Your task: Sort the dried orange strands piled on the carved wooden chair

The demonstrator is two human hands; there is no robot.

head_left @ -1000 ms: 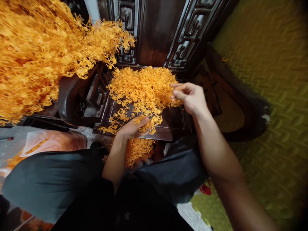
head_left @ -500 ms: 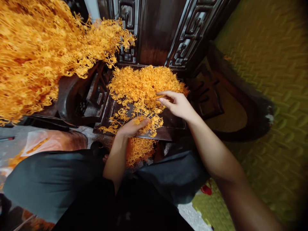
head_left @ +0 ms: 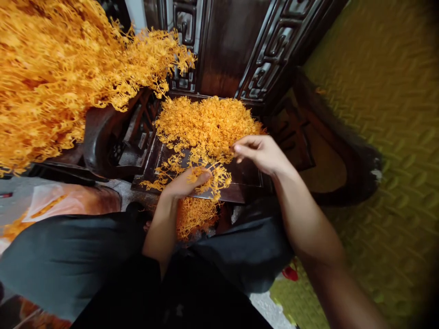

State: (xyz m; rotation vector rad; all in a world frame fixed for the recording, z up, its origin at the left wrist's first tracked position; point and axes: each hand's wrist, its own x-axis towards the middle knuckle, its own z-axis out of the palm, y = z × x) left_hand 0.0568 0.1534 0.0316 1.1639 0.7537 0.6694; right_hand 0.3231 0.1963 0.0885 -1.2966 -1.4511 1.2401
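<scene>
My left hand [head_left: 187, 183] is closed around a few orange plastic flower pieces [head_left: 221, 177], thin and curly, just above the chair seat's front edge. At the right side of the pile, my right hand [head_left: 260, 154] has its fingers curled, thumb and forefinger close together. Whatever they may pinch is too small to make out. A heap of the same orange flower pieces [head_left: 209, 121] covers the back of the dark wooden seat [head_left: 248, 176]. Loose strands trail from that heap towards my left hand.
A much larger orange mass [head_left: 61, 77] spills over the chair's left armrest [head_left: 98, 141]. More orange pieces [head_left: 197, 214] lie below the seat, between my knees. A plastic bag [head_left: 73, 201] sits on the floor at left. The carved right armrest [head_left: 356, 178] borders a yellow-green textured mat [head_left: 404, 192].
My right hand has drawn back a little to the right and down from the heap, and its fingers have curled in. My left hand keeps its hold, nearly still.
</scene>
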